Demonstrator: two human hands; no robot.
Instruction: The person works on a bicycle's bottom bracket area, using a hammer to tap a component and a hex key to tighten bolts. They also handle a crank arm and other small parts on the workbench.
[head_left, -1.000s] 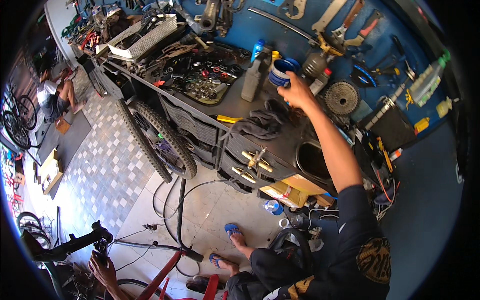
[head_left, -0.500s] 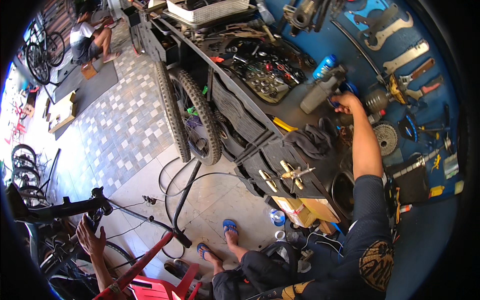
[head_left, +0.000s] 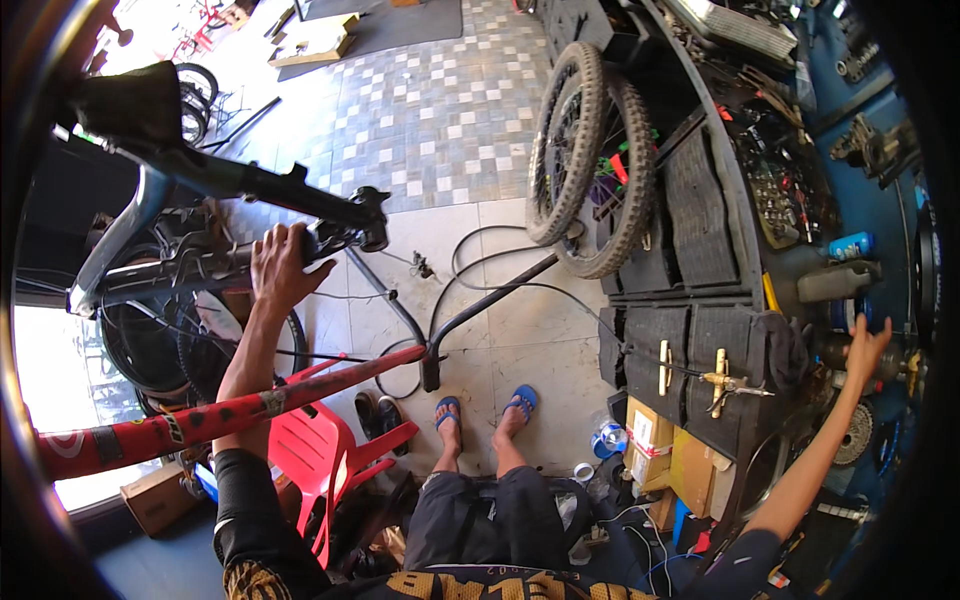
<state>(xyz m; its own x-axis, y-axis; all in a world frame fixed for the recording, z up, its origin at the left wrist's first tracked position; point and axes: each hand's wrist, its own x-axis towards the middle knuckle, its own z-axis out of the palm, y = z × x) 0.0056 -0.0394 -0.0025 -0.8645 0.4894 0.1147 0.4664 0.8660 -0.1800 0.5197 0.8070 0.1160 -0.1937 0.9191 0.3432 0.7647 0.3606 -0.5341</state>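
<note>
One right hand (head_left: 868, 348), a moment ago curled at the blue tub (head_left: 843, 311), now loosely spread beside it, apparently carrying nothing. Blue tub just on the near side of the grey bottle (head_left: 838, 282). Far left of that bottle, left hand (head_left: 283, 272) at the dark bike frame (head_left: 260, 188) (gripping or merely touching, impossible to tell). Meaning, seemingly: right hand free.

The view looks from the person's head through a wide fisheye lens, steeply down and forward; a black bar (head_left: 255, 182) comes near at the left, the counter (head_left: 787, 268) bends along the right, and the tiled floor (head_left: 440, 130) lies farther, at the top
</note>
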